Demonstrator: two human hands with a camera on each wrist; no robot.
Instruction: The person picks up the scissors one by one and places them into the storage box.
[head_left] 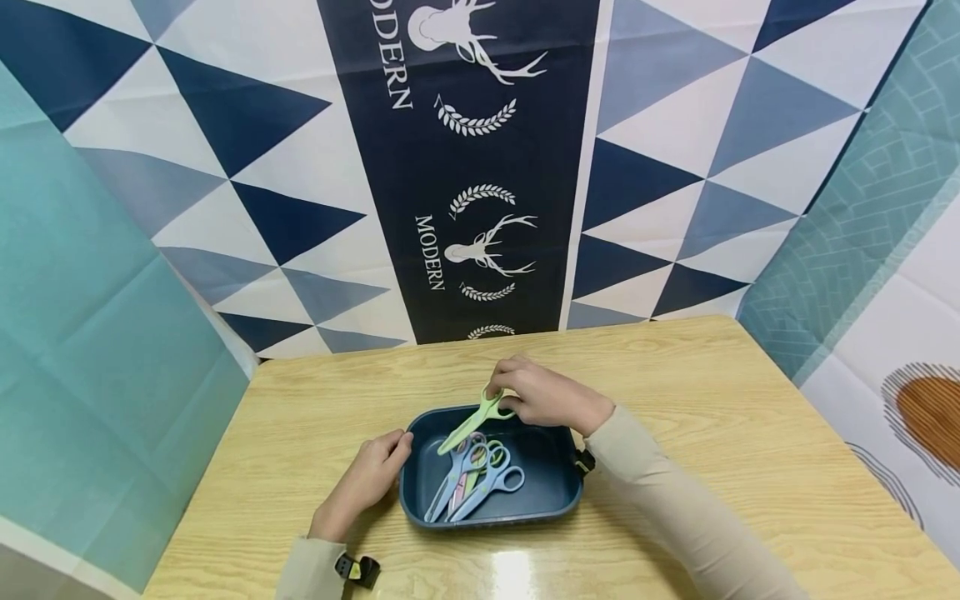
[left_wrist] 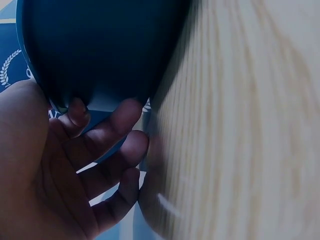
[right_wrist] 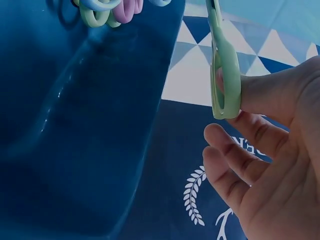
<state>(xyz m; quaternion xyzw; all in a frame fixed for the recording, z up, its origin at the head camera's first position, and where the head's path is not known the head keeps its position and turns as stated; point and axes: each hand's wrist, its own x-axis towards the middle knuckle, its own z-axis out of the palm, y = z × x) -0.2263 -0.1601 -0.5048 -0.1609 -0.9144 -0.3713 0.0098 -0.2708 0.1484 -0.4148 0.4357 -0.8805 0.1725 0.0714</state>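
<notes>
My right hand (head_left: 543,393) holds light green scissors (head_left: 462,431) by the handle above the far side of a dark blue box (head_left: 547,475). Their blades point down and left into it. Up close, the right wrist view shows the thumb at the handle loop (right_wrist: 231,80), with the other fingers loosely bent. At the box's left end, my left hand (head_left: 373,468) grips the rim, its bent fingers (left_wrist: 127,115) against the outer wall. Inside lie blue scissors (head_left: 474,498), more blue scissors (head_left: 444,492), and pink and green ones partly hidden among them.
The box stands on a light wood-grain table (head_left: 315,417). Behind the table's far edge hangs a patterned cloth (head_left: 487,167) with triangles and deer heads. A teal panel (head_left: 97,333) borders the left, and another patterned sheet (head_left: 862,275) the right.
</notes>
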